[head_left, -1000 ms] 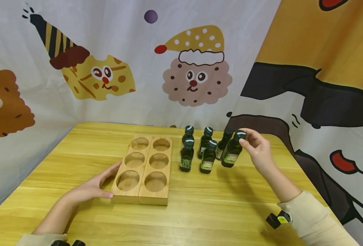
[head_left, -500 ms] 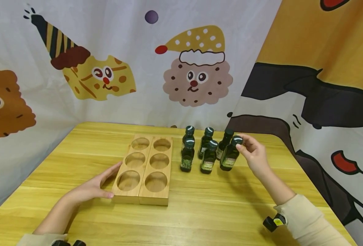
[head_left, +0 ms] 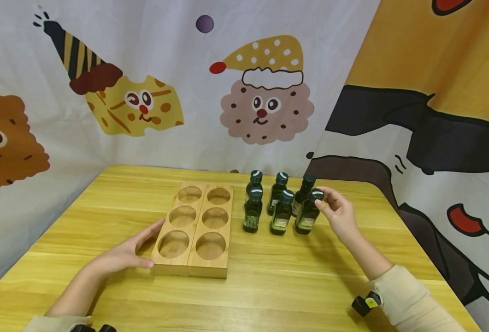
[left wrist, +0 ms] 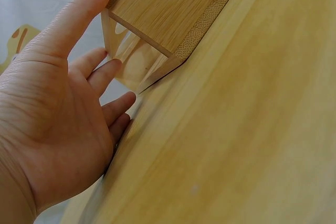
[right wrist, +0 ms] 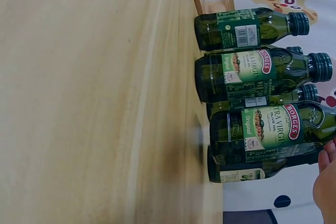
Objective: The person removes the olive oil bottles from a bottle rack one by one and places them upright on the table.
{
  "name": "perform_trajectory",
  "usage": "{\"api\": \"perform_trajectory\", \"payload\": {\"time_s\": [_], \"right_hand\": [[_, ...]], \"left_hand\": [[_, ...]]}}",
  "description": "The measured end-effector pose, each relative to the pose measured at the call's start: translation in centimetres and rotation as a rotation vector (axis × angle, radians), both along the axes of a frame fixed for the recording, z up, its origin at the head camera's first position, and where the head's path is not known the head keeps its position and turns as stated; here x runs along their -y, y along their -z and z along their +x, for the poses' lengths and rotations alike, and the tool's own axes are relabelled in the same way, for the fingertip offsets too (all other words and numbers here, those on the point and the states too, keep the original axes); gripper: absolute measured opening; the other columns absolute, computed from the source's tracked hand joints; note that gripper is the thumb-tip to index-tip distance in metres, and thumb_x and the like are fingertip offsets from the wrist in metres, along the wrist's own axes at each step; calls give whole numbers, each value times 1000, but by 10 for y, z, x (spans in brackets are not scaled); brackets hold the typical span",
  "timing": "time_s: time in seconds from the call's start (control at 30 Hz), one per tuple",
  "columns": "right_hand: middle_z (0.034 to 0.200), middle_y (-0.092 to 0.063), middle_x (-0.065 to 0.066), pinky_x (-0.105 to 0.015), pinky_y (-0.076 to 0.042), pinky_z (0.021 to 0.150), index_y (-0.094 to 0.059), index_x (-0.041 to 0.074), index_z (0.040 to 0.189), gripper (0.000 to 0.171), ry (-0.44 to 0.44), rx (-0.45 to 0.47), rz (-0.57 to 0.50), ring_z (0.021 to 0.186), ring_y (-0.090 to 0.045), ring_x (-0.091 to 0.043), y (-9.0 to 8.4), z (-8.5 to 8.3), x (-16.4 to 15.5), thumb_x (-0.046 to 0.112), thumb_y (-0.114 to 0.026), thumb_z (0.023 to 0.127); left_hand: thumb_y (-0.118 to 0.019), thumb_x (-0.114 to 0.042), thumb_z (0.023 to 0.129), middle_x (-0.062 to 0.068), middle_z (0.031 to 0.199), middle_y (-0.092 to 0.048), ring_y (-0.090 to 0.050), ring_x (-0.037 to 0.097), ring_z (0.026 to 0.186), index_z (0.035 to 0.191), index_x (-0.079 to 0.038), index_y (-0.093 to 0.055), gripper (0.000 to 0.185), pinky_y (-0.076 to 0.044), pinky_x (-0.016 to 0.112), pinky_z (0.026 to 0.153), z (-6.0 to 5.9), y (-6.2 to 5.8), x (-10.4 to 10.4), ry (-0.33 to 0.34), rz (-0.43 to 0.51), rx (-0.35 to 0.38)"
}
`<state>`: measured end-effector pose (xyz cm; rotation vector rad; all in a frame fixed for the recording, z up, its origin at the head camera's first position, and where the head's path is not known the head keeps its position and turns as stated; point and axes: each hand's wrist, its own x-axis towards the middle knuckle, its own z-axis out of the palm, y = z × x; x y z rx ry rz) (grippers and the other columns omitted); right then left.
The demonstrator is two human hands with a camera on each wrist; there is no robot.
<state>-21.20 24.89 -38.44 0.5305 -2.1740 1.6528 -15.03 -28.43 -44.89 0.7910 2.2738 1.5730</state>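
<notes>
The left hand (head_left: pixel 121 252) lies low in the lower left of the head view, palm down and turned inward, fingers straight and together, thumb stretched forward along the near left corner of the wooden tray (head_left: pixel 194 228). Its forearm runs back to the bottom left edge, a pale sleeve at the wrist. The right hand (head_left: pixel 338 213) sits right of centre, raised, fingers curled with the fingertips (head_left: pixel 320 203) pinching the cap of the nearest bottle (head_left: pixel 307 214). Its forearm slants down to the lower right corner, cream sleeve covering it from the wrist.
</notes>
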Motion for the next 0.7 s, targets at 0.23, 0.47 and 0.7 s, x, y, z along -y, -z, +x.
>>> {"api": "perform_trajectory", "payload": {"time_s": [0.23, 0.47, 0.7], "right_hand": [[99, -64, 6, -16, -48, 78, -55, -12, 120, 31, -1, -5, 2, 97, -58, -10, 6, 0, 0, -3, -61, 91], [96, -63, 5, -16, -48, 79, -55, -14, 119, 30, 7, 11, 4, 95, -58, -7, 6, 4, 1, -7, -60, 90], [93, -62, 1, -14, -48, 75, -54, -17, 119, 30, 26, 9, 18, 90, -57, -4, -7, 14, 11, -12, -57, 90]], "left_hand": [[-74, -10, 81, 26, 154, -13, -10, 49, 135, 155, -14, -11, 98, -3, 76, 95, 0, 1, 0, -3, -3, -4], [-74, -10, 81, 27, 154, -14, -12, 50, 135, 155, -15, -11, 98, -4, 76, 96, 0, 0, 0, -2, -2, -4], [-75, -8, 80, 24, 155, -15, -13, 47, 135, 155, -18, -11, 99, -5, 74, 98, -1, 2, 0, -13, -15, 11]]}}
